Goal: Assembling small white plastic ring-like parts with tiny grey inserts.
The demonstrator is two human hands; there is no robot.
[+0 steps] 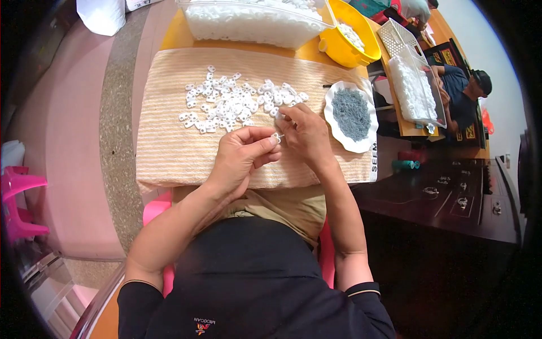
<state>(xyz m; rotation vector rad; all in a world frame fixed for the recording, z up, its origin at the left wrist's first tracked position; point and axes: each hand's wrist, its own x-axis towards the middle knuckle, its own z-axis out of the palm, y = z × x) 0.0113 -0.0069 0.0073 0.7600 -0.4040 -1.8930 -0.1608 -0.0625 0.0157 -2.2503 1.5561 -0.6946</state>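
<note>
My left hand point(248, 152) is closed, pinching a small white plastic piece point(276, 137) between thumb and forefinger; a thin bit sticks out from it. Just to the right, my right hand point(306, 133) has its fingers drawn together at the near edge of a smaller group of white plastic pieces point(278, 95). What its fingertips grip is too small to make out. A larger heap of the same two-holed white pieces point(228, 103) is spread to the left. Right of my right hand, a white wavy-rimmed plate point(333, 125) holds a mass of small grey pieces point(351, 114).
A striped cloth point(164, 152) covers the table. Behind it stand a clear bin point(254, 31) full of white pieces and a yellow bowl point(350, 56). At the right, a person point(463, 85) sits by another bin point(412, 93). A pink stool point(22, 198) stands at the left.
</note>
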